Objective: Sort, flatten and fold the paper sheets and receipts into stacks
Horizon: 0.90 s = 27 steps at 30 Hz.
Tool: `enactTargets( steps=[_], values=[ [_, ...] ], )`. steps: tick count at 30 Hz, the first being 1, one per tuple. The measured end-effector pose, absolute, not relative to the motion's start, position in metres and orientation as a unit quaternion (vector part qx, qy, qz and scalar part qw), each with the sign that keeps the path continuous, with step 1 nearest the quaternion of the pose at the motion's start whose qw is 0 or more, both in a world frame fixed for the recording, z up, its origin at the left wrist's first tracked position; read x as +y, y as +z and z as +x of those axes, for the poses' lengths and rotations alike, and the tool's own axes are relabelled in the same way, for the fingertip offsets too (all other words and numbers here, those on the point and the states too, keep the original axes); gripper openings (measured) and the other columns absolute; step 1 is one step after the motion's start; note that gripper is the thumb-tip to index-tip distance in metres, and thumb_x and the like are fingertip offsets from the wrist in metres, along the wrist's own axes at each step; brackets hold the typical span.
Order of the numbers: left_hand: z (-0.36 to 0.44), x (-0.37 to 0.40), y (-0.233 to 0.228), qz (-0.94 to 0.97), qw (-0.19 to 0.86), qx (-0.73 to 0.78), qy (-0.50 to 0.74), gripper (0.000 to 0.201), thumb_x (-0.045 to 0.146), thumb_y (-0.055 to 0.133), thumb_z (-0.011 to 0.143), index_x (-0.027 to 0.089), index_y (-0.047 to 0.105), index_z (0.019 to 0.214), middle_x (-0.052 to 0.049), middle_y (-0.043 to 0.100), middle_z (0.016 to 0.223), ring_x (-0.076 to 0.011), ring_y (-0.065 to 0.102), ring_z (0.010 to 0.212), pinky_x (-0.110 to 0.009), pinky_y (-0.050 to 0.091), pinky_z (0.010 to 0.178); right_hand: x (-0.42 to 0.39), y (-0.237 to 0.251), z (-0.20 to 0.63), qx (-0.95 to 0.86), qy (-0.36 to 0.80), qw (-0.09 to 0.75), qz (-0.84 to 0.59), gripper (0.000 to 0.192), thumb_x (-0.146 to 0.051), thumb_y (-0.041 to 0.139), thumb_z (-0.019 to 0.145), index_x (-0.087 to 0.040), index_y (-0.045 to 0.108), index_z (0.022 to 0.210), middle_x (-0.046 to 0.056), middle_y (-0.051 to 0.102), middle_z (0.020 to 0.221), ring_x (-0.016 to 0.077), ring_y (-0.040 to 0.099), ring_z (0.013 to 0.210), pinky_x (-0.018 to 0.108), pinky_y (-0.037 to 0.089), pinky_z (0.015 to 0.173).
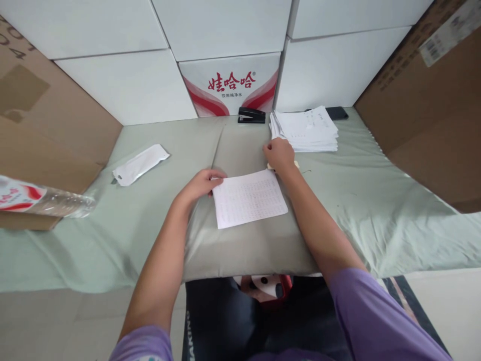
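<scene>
A written sheet of paper, perhaps several sheets together, lies at a slight tilt on the cloth in front of me. My left hand grips its upper left corner, thumb on top and fingers at the edge. Beyond the sheet's upper right corner, my right hand is closed with curled fingers at the near left edge of a paper stack. What those fingers hold, if anything, is hidden. A small cream-coloured object shows partly from under the right wrist. Behind, a black stapler stands left of the stack.
White boxes form a wall at the back. Cardboard boxes flank both sides. A white packet and a plastic bottle lie to the left. A dark phone-like object is beside the stack. Green cloth covers the surface.
</scene>
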<state>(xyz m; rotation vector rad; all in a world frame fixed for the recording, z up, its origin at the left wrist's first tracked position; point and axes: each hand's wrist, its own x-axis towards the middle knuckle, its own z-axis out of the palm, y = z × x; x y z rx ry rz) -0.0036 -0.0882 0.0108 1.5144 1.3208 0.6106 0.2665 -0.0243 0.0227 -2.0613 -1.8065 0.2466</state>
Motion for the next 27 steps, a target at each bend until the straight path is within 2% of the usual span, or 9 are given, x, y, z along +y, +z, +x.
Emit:
enactTargets(
  steps=[5, 17, 27],
  values=[
    [0.000, -0.093, 0.023, 0.635, 0.485, 0.565, 0.206, 0.026, 0.026, 0.064, 0.083, 0.011, 0.075, 0.101, -0.005, 0.067, 0.073, -0.0128, 0.056, 0.055, -0.023, 0.044, 0.044, -0.022, 0.020, 0.268, -0.640, 0.089, 0.183, -0.741, 0.027, -0.030, 0.051, 0.093, -0.015, 0.073, 0.089, 0.017, 0.070, 0.093, 0.0275, 0.065, 0.088, 0.036, 0.049, 0.076],
    [0.000, -0.092, 0.021, 0.611, 0.502, 0.576, 0.208, 0.022, 0.026, 0.067, 0.079, 0.012, 0.071, 0.096, -0.003, 0.064, 0.068, -0.0126, 0.056, 0.051, -0.024, 0.044, 0.045, -0.025, 0.016, 0.263, -0.655, 0.071, 0.147, -0.738, 0.029, -0.029, 0.049, 0.094, -0.014, 0.074, 0.096, 0.018, 0.072, 0.102, 0.0303, 0.067, 0.096, 0.037, 0.051, 0.081],
    [-0.003, -0.096, 0.023, 0.667, 0.532, 0.509, 0.117, 0.024, 0.031, 0.071, 0.074, 0.017, 0.066, 0.093, -0.002, 0.066, 0.067, -0.0141, 0.057, 0.056, -0.023, 0.039, 0.046, -0.027, 0.014, 0.260, -0.665, 0.052, 0.115, -0.736, 0.034, -0.027, 0.042, 0.098, -0.013, 0.072, 0.107, 0.020, 0.072, 0.108, 0.0327, 0.069, 0.101, 0.039, 0.051, 0.083]
  ],
)
